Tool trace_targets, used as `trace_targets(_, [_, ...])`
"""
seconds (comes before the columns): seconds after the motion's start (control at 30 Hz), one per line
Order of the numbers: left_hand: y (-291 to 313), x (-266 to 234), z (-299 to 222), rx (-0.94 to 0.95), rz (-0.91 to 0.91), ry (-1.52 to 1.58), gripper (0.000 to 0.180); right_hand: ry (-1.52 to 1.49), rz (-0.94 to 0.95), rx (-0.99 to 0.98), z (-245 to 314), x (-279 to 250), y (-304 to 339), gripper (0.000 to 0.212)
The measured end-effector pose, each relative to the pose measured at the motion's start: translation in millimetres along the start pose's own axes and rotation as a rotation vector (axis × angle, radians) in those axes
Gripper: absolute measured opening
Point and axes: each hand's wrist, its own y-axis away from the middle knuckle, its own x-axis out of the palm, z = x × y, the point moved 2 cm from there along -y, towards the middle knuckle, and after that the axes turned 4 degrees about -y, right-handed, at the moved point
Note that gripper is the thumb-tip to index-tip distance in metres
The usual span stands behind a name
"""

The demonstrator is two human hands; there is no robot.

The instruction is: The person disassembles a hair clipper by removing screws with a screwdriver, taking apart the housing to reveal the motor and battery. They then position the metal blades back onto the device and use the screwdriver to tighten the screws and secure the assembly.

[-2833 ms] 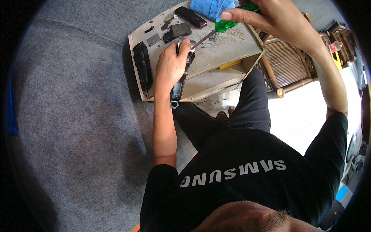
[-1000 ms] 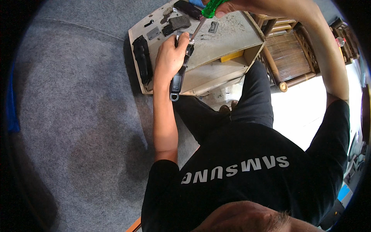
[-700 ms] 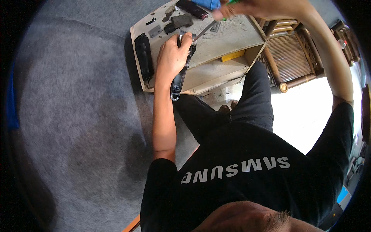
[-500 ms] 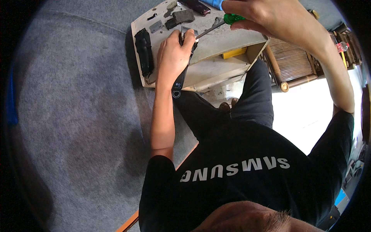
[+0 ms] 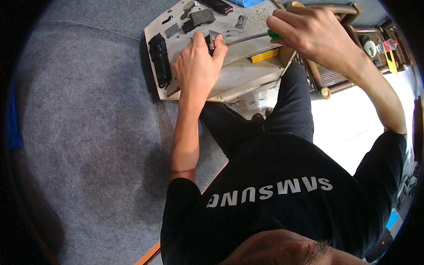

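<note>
My left hand (image 5: 198, 66) is closed around a small black device with a metal blade-like head (image 5: 213, 35), which looks like a hair clipper. Most of its body is hidden by the fingers. From the right, my right hand (image 5: 311, 33) grips the green handle of a screwdriver (image 5: 249, 39). The screwdriver's thin shaft runs almost level toward the device, and its tip is beside my left thumb; whether it touches a screw cannot be made out. Both hands are over the near edge of a pale worktop (image 5: 260, 20).
On the worktop lie a long black casing (image 5: 159, 59), a grey block (image 5: 202, 17), a flat grey plate (image 5: 172, 30), a small metal part (image 5: 241, 21) and a dark maroon device (image 5: 216, 5). A yellow box (image 5: 265, 55) sits in the shelf below. Bamboo furniture (image 5: 324, 77) stands at right.
My right hand has come nearer and slightly right, and the screwdriver lies flatter. My left hand has turned, so the device's black looped end is now out of sight.
</note>
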Motion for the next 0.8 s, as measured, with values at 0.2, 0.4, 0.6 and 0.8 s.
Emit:
trace_targets(0.2, [-2,3,-3,0.017,0.025,-0.036,0.045,-0.132,-0.043,0.255,8,24,15,0.032])
trace_targets(0.4, [-6,5,1,-0.004,0.033,-0.034,0.045,-0.534,0.077,0.544,-4,33,11,0.042])
trace_targets(0.6, [-9,3,5,-0.006,0.071,0.037,0.045,0.162,-0.088,-0.025,0,7,-7,0.025])
trace_targets(0.8, [-10,2,4,-0.011,0.130,0.037,0.047,-0.335,0.217,0.320,-13,-2,-10,0.023])
